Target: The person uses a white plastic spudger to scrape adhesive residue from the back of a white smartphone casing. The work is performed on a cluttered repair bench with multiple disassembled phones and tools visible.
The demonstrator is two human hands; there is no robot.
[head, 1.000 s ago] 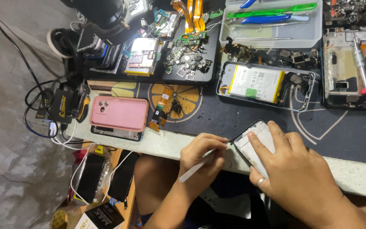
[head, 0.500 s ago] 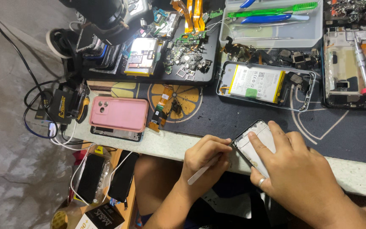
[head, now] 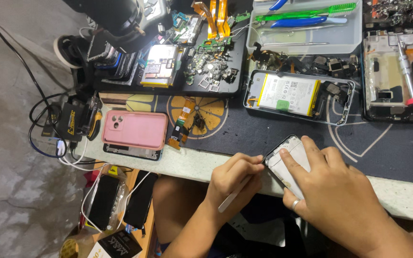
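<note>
Meanwhile, at the bench's front edge, we pin an opened phone frame [head: 290, 160] flat under our right hand [head: 340, 196], fingers spread across it, while our left hand [head: 235, 179] closes around a slim white pry tool [head: 233, 197], its fingers touching the frame's left corner. A pink phone [head: 135, 129] lies well apart.

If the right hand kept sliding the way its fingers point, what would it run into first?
The right hand lies on the phone frame, fingers pointing up and left across the dark mat. Past the frame's top edge the mat looks bare, then comes the opened phone with the battery, probably first, though the line is only approximate.
</note>
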